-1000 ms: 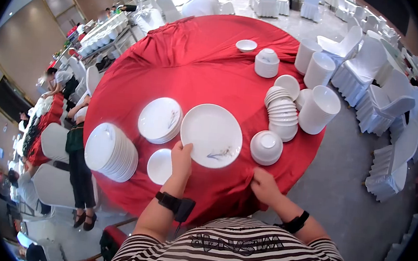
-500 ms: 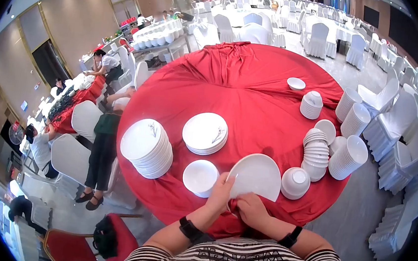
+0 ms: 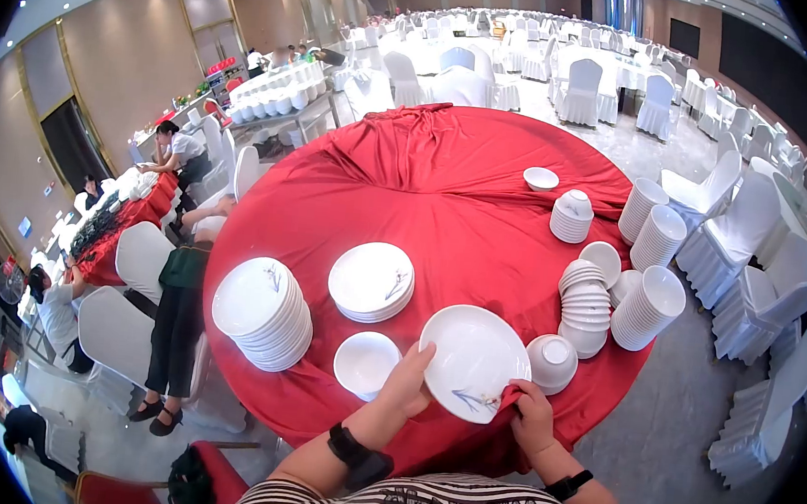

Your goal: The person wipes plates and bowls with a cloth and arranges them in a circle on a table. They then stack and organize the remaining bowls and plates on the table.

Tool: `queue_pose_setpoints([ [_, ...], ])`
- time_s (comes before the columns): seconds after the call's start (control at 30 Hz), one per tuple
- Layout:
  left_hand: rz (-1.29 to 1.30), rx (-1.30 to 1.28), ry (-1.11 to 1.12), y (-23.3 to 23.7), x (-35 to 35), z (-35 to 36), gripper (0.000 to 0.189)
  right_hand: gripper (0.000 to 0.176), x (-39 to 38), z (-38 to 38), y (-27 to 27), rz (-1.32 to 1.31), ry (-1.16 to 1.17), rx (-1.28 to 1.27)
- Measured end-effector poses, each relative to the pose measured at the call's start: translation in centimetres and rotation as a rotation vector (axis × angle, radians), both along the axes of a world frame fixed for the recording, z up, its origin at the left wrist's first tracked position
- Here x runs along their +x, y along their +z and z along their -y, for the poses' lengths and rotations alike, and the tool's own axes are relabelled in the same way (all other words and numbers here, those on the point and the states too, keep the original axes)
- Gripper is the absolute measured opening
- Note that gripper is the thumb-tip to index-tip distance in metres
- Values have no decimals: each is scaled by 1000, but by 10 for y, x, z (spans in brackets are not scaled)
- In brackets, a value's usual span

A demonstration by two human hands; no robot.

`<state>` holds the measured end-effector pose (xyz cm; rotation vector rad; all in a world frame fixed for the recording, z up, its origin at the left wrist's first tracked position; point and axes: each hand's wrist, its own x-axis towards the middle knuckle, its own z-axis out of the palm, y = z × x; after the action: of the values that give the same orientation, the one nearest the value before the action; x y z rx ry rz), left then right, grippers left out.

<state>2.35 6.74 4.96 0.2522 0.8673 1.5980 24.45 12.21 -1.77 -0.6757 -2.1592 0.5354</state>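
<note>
White plate (image 3: pixel 474 361) on red tablecloth (image 3: pixel 447 189), left hand (image 3: pixel 408 382) gripping its rim at 8 o'clock, right hand (image 3: pixel 533 419) pinching a tablecloth fold at 4 o'clock

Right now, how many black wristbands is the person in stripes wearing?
2: the left black wristband and the right black wristband, both low in view, nearer the wearer than the large white round plate.

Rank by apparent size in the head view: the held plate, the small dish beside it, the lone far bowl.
1. held plate
2. small dish
3. lone bowl, though its distance from the camera shrinks it
</note>
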Motion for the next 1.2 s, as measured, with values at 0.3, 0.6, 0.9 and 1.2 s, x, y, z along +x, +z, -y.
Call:
queue_pose_setpoints([
  [0.3,-1106,198,-239,-16,-38,17,67,32,15,-12,-71,-362,-29,-823],
  [0.6,-1029,-87,-174,-7,-52,37,34,17,-11,-22,-75,-359,-334,-698],
  [0.9,-791,-250,-19,9,-6,30,35,21,-61,24,19,-40,346,27],
  [1.2,-1425,-239,527,52,-121,17,44,15,11,26,-36,254,0,-218],
])
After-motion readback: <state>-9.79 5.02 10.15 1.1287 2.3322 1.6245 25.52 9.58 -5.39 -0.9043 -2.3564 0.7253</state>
